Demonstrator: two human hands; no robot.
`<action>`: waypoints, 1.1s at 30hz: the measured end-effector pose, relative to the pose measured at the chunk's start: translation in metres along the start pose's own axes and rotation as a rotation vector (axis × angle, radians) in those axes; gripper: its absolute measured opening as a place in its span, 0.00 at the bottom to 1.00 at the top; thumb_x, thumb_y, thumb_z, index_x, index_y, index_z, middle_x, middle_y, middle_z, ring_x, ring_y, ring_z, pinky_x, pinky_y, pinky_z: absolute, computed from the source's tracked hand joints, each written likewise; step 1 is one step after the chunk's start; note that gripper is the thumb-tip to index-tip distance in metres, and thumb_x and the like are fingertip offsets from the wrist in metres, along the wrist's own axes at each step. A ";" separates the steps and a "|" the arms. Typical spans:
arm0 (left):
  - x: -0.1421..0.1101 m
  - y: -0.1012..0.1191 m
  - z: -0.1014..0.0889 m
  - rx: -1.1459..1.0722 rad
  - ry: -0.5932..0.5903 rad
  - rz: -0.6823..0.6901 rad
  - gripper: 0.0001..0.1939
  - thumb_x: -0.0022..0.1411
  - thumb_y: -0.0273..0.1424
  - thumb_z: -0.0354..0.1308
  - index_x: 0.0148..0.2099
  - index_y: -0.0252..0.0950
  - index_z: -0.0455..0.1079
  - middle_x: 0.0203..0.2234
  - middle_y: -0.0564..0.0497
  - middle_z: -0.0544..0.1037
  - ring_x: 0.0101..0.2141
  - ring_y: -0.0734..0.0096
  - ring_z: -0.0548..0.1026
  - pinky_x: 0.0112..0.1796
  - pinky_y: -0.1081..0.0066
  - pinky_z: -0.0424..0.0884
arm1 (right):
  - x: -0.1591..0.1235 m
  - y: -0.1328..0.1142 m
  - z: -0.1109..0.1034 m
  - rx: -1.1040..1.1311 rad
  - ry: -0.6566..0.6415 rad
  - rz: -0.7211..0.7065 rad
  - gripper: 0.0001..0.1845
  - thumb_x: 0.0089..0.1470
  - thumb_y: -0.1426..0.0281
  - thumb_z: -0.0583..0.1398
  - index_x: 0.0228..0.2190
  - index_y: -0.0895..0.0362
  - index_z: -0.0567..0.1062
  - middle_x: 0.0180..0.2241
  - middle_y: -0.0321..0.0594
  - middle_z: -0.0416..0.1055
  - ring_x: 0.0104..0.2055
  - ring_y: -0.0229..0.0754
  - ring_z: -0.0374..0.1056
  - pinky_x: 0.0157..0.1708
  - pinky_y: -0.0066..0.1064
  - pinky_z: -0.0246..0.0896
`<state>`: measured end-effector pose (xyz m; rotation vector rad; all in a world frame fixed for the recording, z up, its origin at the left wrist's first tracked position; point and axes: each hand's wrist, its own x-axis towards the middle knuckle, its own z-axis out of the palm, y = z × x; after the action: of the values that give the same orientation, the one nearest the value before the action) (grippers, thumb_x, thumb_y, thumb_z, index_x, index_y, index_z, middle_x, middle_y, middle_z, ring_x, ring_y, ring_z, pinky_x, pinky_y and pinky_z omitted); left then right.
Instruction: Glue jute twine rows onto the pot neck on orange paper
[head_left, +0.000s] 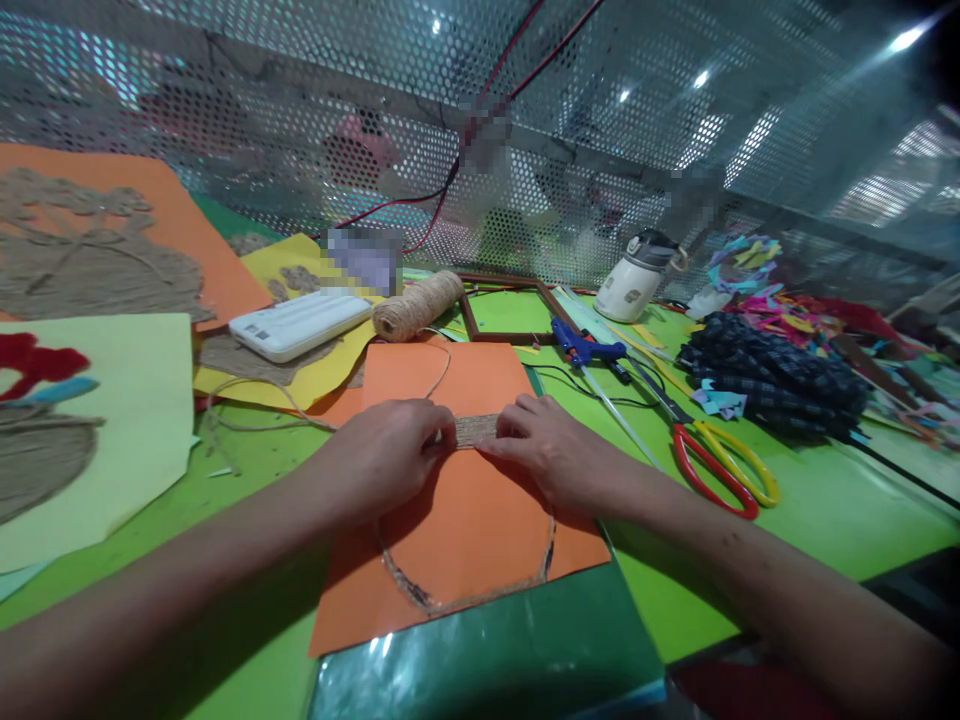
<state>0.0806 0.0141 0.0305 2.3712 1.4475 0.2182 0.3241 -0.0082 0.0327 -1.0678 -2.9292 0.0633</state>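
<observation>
Both hands rest on an orange sheet of paper point(465, 530), one at each end of a short woven-looking band of jute twine point(475, 431). My left hand point(401, 445) is closed, its thumb and finger pinching the band's left end. At the right end my right hand point(544, 445) grips the twine with curled fingers. Below them, a thin twine outline point(487, 597) curves across the lower part of the sheet. A loose strand point(289, 410) trails off to the left. Under the orange paper lies a glossy green folder point(487, 660).
Behind the paper lie a twine spool point(420, 303), a white power bank point(300, 323) and a brown frame point(510, 338). To the right are a blue glue gun point(589, 345), scissors point(720, 465), a white bottle point(634, 280) and dark cloth point(772, 375). Twine pictures point(225, 265) lie left.
</observation>
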 end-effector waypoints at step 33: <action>-0.006 0.002 -0.004 0.100 -0.017 0.018 0.16 0.67 0.30 0.51 0.36 0.40 0.81 0.35 0.46 0.82 0.33 0.61 0.76 0.33 0.63 0.61 | 0.003 0.007 -0.007 0.124 0.014 -0.006 0.21 0.67 0.78 0.61 0.58 0.55 0.80 0.43 0.47 0.72 0.44 0.49 0.63 0.38 0.38 0.56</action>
<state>0.0781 0.0094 0.0353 2.4602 1.4616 0.1329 0.3267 -0.0002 0.0390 -1.0370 -2.8719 0.2329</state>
